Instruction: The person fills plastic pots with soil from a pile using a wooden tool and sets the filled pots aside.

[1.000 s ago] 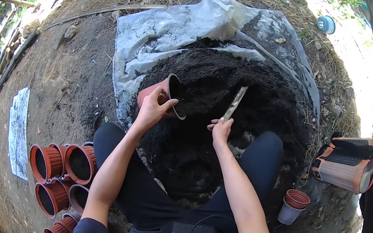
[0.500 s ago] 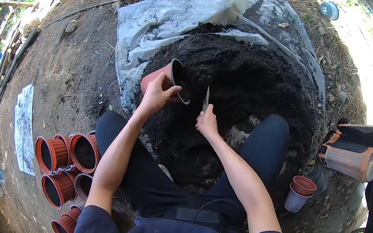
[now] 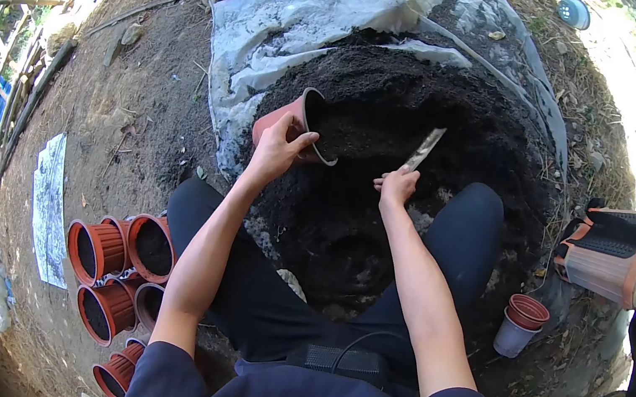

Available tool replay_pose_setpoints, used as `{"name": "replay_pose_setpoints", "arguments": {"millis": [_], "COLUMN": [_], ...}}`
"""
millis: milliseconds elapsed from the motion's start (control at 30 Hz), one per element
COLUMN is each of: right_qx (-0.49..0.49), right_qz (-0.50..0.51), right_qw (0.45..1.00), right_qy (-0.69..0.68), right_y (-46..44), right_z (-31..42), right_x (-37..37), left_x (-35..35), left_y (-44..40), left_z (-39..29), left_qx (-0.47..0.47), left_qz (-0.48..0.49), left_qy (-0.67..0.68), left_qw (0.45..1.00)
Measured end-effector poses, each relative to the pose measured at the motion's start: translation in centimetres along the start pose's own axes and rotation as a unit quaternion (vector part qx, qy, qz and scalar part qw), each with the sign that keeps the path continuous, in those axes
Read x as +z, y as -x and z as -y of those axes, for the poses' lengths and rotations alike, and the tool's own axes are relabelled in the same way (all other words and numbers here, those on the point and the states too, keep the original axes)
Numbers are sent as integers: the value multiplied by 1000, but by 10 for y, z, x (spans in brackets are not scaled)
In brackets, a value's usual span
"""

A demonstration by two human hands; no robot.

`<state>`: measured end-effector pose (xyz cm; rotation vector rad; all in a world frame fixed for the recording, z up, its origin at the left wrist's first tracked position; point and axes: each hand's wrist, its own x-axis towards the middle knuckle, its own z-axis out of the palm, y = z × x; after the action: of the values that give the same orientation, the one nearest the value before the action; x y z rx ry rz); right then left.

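Note:
My left hand [image 3: 277, 149] grips the rim and side of a reddish-brown pot [image 3: 270, 120], which is tipped on its side with its mouth toward the soil on the right. My right hand [image 3: 398, 185] is closed round the lower end of a flat, light-coloured strip [image 3: 426, 148] that points up and to the right over the pile. Dark soil [image 3: 406, 86] lies heaped between my knees and beyond, on a whitish plastic sheet [image 3: 267, 28]. A gap of soil separates the strip from the pot.
Several soil-filled orange pots [image 3: 97, 251] stand at the lower left, near a pale strip [image 3: 51, 207] on the ground. To the right are two stacked pots [image 3: 518, 326] and an orange-and-clear container [image 3: 610, 254]. A blue pot [image 3: 574, 12] lies at the upper right.
The strip first swung left to near the pot's mouth, then back right, away from it. My left hand has kept the pot tipped. The whole view has shifted slightly.

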<state>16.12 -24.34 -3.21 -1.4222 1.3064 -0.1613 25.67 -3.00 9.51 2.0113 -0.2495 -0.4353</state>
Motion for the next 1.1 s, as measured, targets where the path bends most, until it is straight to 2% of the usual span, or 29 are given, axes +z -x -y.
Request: {"name": "replay_pose_setpoints", "arguments": {"millis": [67,133,200,333,467,567,600,667,700,767,800,867,933,1000,1067,1100], "right_qx": [97,100,53,30,-51,-132,-184,-367,-367,-460,-461,-481,-428,-306,-149,-135], "right_qz": [18,78,117,132,190,248,249,156,154,169,167,122,54,32,88,100], "right_qw": [995,992,992,991,979,952,933,865,865,817,817,824,864,927,982,983], "right_qy": [-28,-19,-8,3,54,120,182,305,304,305,305,273,261,215,79,73], "right_y": [-11,-1,12,44,69,89,88,85,84,74,71,64,49,17,2,-7], "right_z": [-10,-13,-22,-17,-12,-5,-9,-16,-11,2,9,24,34,33,45,46], "right_x": [2,6,13,16,12,8,10,10,8,1,-1,-3,-5,-3,-11,-12], "left_x": [-1,0,1,2,5,4,4,5,4,7,8,8,7,9,12,12], "left_y": [2,2,0,-1,-5,-6,-7,-11,-14,-20,-23,-25,-26,-30,-28,-26], "left_z": [-1,5,7,6,6,2,4,8,12,25,25,25,28,32,26,22], "left_qx": [8,2,-4,20,5,11,12,-4,-1,-9,-19,-10,-3,8,15,17], "left_qz": [-5,-2,0,-11,-15,-17,-17,-55,-67,-60,-55,-59,-64,-77,-88,-96], "left_qy": [-28,-29,-29,-32,-24,-32,-32,7,1,41,82,50,19,1,-1,-5], "left_qw": [1000,1000,1000,999,1000,999,999,998,998,997,995,997,998,997,996,995]}}
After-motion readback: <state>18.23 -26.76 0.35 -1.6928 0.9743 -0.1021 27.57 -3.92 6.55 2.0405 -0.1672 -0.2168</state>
